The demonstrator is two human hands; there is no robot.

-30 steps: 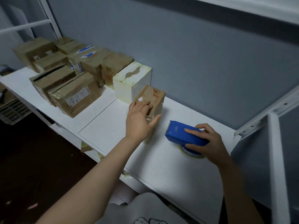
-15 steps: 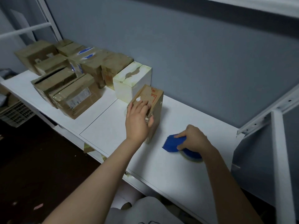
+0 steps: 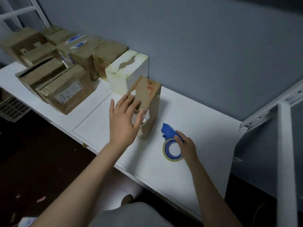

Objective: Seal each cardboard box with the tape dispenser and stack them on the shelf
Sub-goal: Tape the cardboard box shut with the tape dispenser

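- Progress: mid-task, I'd judge. Taped boxes (image 3: 68, 90) sit in a row at the left of the shelf (image 3: 205, 125). A gapped box (image 3: 39, 71) among them looks unsealed.
- Small cardboard box (image 3: 147, 99) stands upright just beside the white box (image 3: 127, 71), with clear tape on its near face. It is not stacked.
- Left hand (image 3: 123, 122): flat, fingers spread, pressing that face.
- Right hand (image 3: 187, 148): on the tape dispenser (image 3: 170, 145), which lies on the shelf. Can't tell if it grips.

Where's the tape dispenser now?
Head view, right of centre: tape dispenser lies on the white shelf, right of the small brown box, touched by the right hand.
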